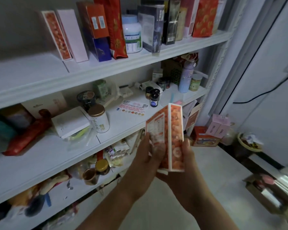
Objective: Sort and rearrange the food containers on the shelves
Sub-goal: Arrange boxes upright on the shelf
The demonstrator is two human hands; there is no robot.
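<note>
I hold an orange-and-white food box [174, 130] upright in front of the white shelves, at about the middle shelf's height. My left hand [145, 156] grips its left side with the fingers curled over the printed face. My right hand [181, 165] holds its lower right edge and bottom. A matching orange box [56, 35] stands on the top shelf [106, 70] beside a pink box [73, 35], an orange-and-blue box [96, 29] and a red bag [116, 29].
The middle shelf [123, 128] carries a white tin with a gold lid [99, 118], small dark jars [153, 97], a lilac bottle [185, 78], a white box [70, 123] and a red packet [27, 135]. Pink and red boxes [211, 131] sit on the floor at right.
</note>
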